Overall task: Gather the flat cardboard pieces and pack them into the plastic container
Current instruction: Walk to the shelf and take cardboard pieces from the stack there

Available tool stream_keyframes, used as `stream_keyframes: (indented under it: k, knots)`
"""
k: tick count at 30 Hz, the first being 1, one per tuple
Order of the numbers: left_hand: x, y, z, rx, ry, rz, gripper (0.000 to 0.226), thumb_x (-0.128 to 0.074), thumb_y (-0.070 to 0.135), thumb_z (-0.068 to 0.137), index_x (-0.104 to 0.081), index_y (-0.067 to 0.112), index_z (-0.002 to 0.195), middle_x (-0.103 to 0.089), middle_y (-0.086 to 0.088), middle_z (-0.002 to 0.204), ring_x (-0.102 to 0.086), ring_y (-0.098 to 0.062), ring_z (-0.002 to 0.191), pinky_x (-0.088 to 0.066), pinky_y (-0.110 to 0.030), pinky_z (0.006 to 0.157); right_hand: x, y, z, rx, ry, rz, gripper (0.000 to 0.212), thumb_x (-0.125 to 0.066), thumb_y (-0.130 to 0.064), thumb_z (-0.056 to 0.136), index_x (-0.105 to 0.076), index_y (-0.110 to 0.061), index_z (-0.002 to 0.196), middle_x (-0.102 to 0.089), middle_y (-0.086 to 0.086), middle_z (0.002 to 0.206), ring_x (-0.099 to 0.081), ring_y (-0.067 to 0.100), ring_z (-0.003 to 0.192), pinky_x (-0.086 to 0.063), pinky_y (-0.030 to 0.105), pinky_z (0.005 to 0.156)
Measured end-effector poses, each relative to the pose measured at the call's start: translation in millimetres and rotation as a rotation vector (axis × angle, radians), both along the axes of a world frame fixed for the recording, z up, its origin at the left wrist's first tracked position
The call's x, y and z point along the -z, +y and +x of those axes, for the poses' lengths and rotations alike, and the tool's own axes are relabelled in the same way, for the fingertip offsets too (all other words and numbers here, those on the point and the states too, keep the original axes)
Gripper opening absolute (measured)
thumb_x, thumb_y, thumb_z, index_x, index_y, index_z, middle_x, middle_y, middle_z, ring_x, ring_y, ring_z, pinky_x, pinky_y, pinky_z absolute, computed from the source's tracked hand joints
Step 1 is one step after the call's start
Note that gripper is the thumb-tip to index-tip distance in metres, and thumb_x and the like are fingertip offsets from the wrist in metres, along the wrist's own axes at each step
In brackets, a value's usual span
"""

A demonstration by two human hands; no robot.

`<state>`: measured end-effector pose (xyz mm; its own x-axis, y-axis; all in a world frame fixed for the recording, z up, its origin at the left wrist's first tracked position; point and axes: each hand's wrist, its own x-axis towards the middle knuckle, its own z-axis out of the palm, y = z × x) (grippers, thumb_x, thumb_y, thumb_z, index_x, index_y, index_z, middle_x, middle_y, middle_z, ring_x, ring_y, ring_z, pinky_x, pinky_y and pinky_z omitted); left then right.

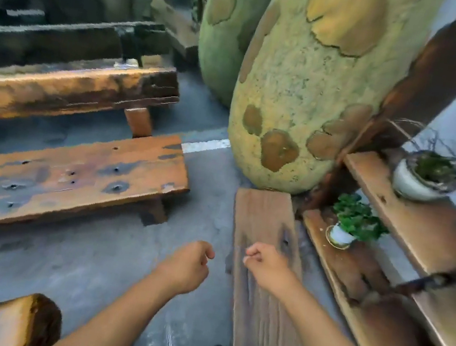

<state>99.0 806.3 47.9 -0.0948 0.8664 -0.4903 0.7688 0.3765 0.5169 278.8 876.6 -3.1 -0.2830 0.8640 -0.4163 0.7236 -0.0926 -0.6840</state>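
Observation:
No flat cardboard piece and no plastic container shows in this view. My left hand [189, 263] hangs over the grey floor at the lower middle, its fingers curled into a loose fist with nothing in it. My right hand [267, 263] is a short way to its right, above the end of a weathered plank, also curled shut and holding nothing. The two hands are apart, with a narrow gap between them.
A weathered plank [268, 229] runs along the floor on the right. Wooden benches [68, 175] stand on the left. A large yellow-green mottled sculpture [304, 95] rises ahead. Stepped wooden shelves [412, 223] at right carry two potted plants [352, 222]. Grey floor [100, 266] lies between.

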Motion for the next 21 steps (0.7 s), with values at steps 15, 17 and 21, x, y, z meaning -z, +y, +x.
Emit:
stream_keyframes:
  k: [15,17,21]
  knots:
    - [9,106,271,0.972,0.14,0.092,0.039,-0.047,0.005,0.091,-0.055,0.014,0.128,-0.061,-0.01,0.129,-0.056,-0.027,0.121,-0.043,-0.031,0.096,-26,-68,245,0.88,0.091,0.031,0.005,-0.061,-0.021,0.086,-0.062,-0.02,0.082,-0.055,-0.004,0.064,-0.046,0.008,0.055,-0.037,0.027,0.061]
    - [12,116,296,1.071,0.131,0.089,0.035,-0.045,0.002,0.088,-0.058,0.011,0.119,-0.064,-0.013,0.121,-0.059,-0.03,0.116,-0.045,-0.034,0.093,-27,-74,260,0.944,0.075,0.024,0.006,-0.061,-0.02,0.086,-0.062,-0.017,0.08,-0.054,-0.002,0.064,-0.048,0.012,0.06,-0.038,0.029,0.065]
    - [7,144,336,1.192,0.136,0.082,0.035,-0.044,0.006,0.086,-0.06,0.013,0.117,-0.065,-0.015,0.117,-0.062,-0.031,0.108,-0.049,-0.035,0.089,-42,-68,286,1.036,0.022,0.039,0.011,-0.062,-0.019,0.086,-0.059,-0.022,0.076,-0.058,-0.001,0.069,-0.052,0.014,0.066,-0.039,0.028,0.064]
